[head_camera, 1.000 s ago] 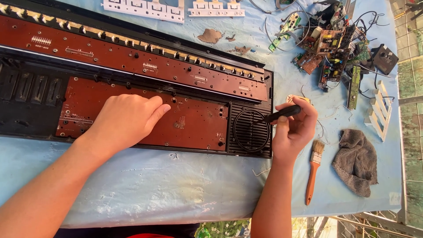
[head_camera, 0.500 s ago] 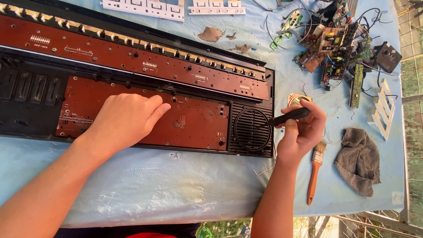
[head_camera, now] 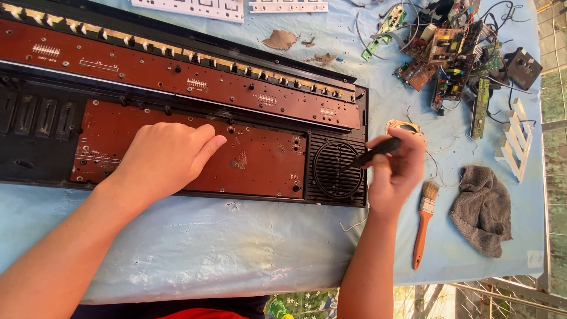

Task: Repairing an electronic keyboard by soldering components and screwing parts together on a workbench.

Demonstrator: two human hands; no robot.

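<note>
Left hand point(head_camera: 168, 156) lies flat, fingers together, on the red-brown circuit board point(head_camera: 254, 159) inside the opened black keyboard case point(head_camera: 35, 118), pinning it down. Right hand point(head_camera: 397, 171) is closed on a black-handled tool point(head_camera: 372, 155); since a second ago its tip has moved from the round speaker grille point(head_camera: 336, 170) out to the grille's right rim, so the work there looks to be continuing. Near the tabletop's right edge: paintbrush point(head_camera: 422, 227), grey rag point(head_camera: 483, 210). Loose green boards point(head_camera: 449, 53) at the far right corner.
</note>
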